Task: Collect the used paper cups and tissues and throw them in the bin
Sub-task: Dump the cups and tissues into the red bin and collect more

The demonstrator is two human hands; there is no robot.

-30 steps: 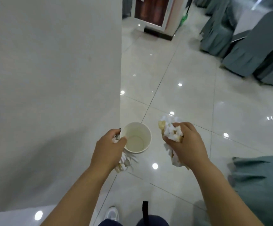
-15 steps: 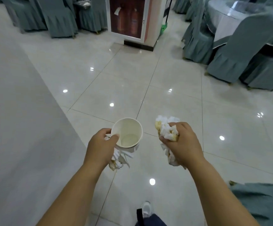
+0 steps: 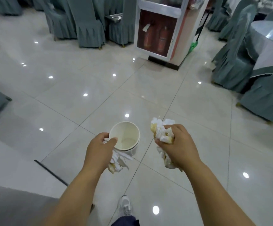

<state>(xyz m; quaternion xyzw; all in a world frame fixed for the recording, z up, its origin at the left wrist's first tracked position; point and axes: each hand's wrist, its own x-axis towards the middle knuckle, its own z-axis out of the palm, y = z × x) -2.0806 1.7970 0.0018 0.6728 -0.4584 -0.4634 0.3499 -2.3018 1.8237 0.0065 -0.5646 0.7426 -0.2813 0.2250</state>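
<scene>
Left hand [image 3: 98, 150] grips white paper cup [image 3: 125, 138] by the near rim, thumb inside, mouth up, plus a stained crumpled tissue [image 3: 117, 163] hanging under the palm. Right hand [image 3: 176, 148] clenched around a bigger wad of stained tissues [image 3: 161, 132], ends sticking out above and below the fist. Both held out over glossy tiled floor [image 3: 67, 95]. Ahead: extinguisher cabinet [image 3: 157, 30], grey-green covered chairs [image 3: 90, 22]. One white shoe [image 3: 124, 204] below.
</scene>
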